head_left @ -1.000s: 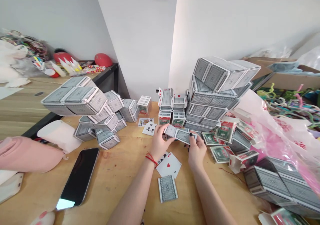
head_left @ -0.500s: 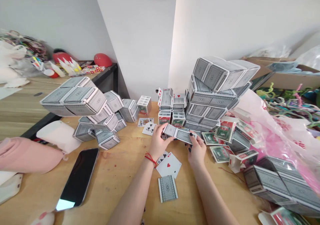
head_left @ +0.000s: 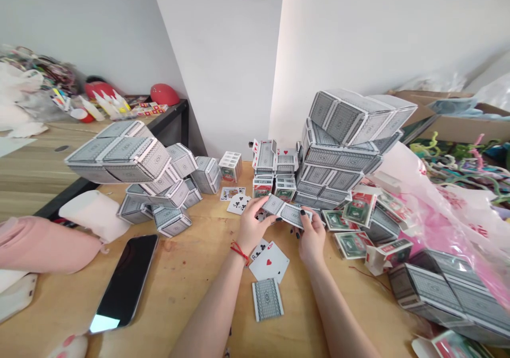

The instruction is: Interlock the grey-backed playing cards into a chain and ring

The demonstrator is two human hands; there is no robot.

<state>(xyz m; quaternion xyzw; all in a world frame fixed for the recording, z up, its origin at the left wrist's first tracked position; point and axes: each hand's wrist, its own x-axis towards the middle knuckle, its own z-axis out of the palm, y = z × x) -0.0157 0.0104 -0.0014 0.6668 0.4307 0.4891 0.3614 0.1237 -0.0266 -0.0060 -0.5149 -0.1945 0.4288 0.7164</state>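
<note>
Between my two hands is a strip of joined playing cards, grey patterned backs up, held a little above the table. My left hand pinches its left end, a red cord round the wrist. At the right end, my right hand grips with thumb on top and fingers beneath. Below the hands lie face-up cards, the ace of hearts among them. Nearer to me rests a folded card piece, back side up. Other face-up cards lie beyond my left hand, partly covered by it.
Stacked blocks made of cards rise at the left and right. Card boxes lie loose to the right, beside a pink plastic bag. A phone lies at the left. Small box stacks stand at the back.
The strip of cards has tilted slightly, and its right end has shifted a little in my right hand's fingers. Everything on the table stays in place.
</note>
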